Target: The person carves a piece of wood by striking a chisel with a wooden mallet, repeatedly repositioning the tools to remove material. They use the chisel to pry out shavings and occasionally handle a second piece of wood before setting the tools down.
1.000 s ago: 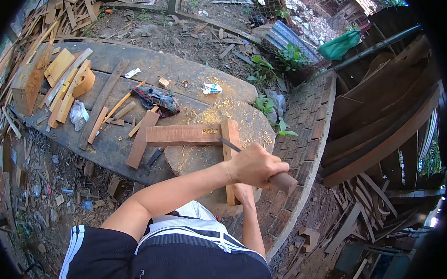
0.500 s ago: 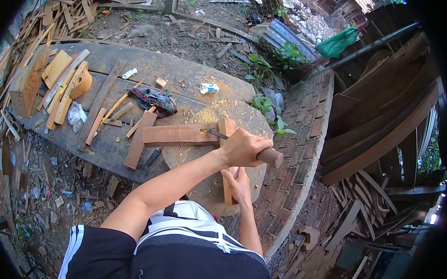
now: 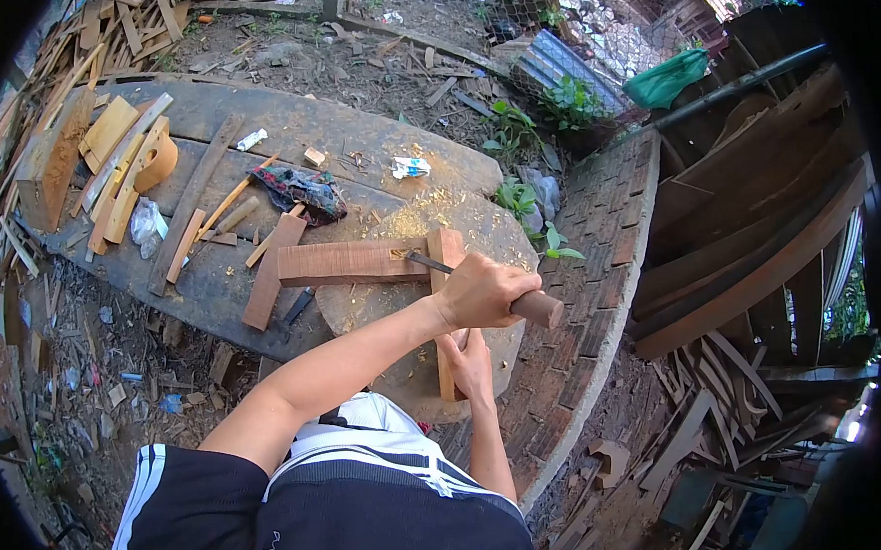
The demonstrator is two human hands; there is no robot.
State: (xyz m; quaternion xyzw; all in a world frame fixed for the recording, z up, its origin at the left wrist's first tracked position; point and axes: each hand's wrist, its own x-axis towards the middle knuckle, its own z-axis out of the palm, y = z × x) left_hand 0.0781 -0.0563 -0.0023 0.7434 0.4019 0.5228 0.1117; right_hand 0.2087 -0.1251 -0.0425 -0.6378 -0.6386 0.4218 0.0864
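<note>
While tight around one chisel (image 3: pixel 538 308), left hand (image 3: pixel 481 291); right hand (image 3: pixel 469 362) open, flat on one of two boards (image 3: pixel 447 247).

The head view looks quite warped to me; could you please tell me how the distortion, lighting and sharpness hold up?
Head view: strong fisheye, black corners, and the brick ledge bows; even daylight, soft shadows, no glare on the work; the left hand on the chisel and the right hand on the wooden workpiece are sharp, without motion blur; the rim is softer.
</note>
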